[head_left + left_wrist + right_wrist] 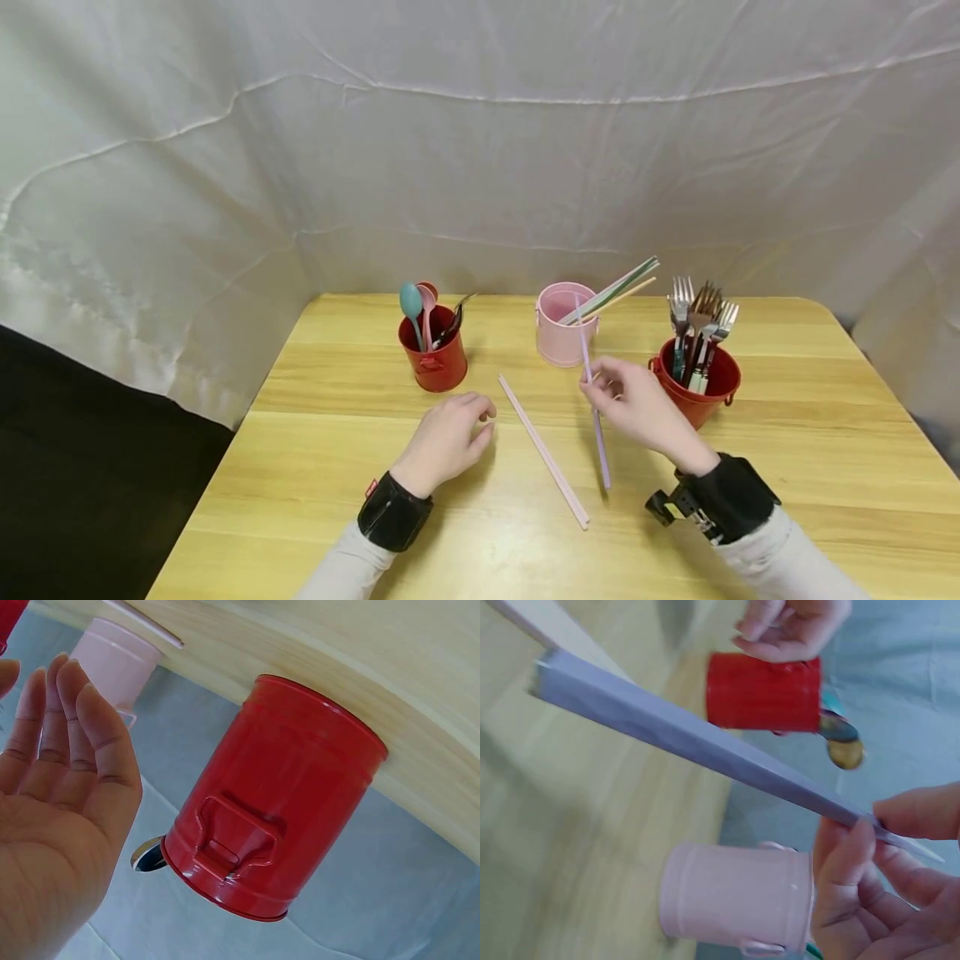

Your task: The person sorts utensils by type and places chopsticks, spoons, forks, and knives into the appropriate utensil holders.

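My right hand [637,404] pinches a purple chopstick [667,731] between thumb and fingers. The chopstick slants over the table, its thin end overlapping the pink bucket [566,346] in the head view. Several chopsticks [618,287], green, white and tan, lean out of that bucket. On the table between my hands lies a pair of pale pink chopsticks [543,454] side by side. My left hand [447,442] holds nothing, its fingers loosely bent, just in front of a red bucket [270,795] with spoons in it.
At the right, close behind my right hand, another red bucket [686,408] holds several forks [702,312] with tines up. A teal spoon [411,300] sticks out of the left red bucket. Pale cloth [480,167] hangs behind the wooden table [315,467].
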### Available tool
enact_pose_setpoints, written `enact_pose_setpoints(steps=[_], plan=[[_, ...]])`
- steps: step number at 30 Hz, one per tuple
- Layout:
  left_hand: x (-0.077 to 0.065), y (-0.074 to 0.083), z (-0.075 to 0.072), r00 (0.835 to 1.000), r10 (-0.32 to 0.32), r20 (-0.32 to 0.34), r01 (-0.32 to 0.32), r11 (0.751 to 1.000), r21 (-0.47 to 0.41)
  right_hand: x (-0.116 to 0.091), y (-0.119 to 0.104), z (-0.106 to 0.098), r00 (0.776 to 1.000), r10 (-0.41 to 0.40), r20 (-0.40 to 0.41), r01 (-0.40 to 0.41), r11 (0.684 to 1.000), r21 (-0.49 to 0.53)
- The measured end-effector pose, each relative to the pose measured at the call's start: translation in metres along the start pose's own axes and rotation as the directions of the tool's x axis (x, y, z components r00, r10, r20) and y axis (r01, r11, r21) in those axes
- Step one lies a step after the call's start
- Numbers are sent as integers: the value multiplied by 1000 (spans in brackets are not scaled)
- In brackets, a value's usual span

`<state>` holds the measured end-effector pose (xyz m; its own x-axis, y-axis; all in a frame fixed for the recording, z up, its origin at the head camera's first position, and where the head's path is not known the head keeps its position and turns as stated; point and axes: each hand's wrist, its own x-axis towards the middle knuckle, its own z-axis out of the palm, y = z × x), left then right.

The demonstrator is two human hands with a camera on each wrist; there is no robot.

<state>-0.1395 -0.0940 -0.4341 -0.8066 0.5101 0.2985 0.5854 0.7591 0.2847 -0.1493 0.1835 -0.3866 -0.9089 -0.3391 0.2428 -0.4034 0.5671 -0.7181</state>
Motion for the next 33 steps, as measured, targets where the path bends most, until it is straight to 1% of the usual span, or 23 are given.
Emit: enact_pose_setpoints(steps=[4, 10, 13, 17, 19, 23, 28, 33], plan=[[3, 1, 0, 1000, 5, -1, -5, 1000, -9, 3, -2, -9, 994, 6, -113, 1, 998, 59], [6, 3, -1, 1000, -3, 6, 4, 1000, -16, 8, -4, -15, 968, 13, -252, 28, 987, 157], [9, 6, -2, 1000, -2, -2, 2, 1000, -23, 12, -2, -16, 953, 38, -301, 24, 980, 200], [15, 11, -3, 1000, 11, -30, -12, 999, -30, 18, 0, -18, 931, 58, -361, 26, 974, 224], [18, 13, -3, 999, 17, -45, -19, 999, -39, 20, -1, -20, 918, 60, -391, 38, 971, 237], [24, 16, -3, 998, 14, -65, -18, 998, -52, 26, -4, -22, 893, 66, -444, 76, 953, 294], [30, 18, -2, 997, -2, -77, -3, 999, -54, 34, -9, -26, 851, 41, -524, 150, 936, 317], [35, 19, -3, 994, -5, -105, -2, 998, -67, 48, -11, -29, 789, 18, -614, 201, 937, 285]])
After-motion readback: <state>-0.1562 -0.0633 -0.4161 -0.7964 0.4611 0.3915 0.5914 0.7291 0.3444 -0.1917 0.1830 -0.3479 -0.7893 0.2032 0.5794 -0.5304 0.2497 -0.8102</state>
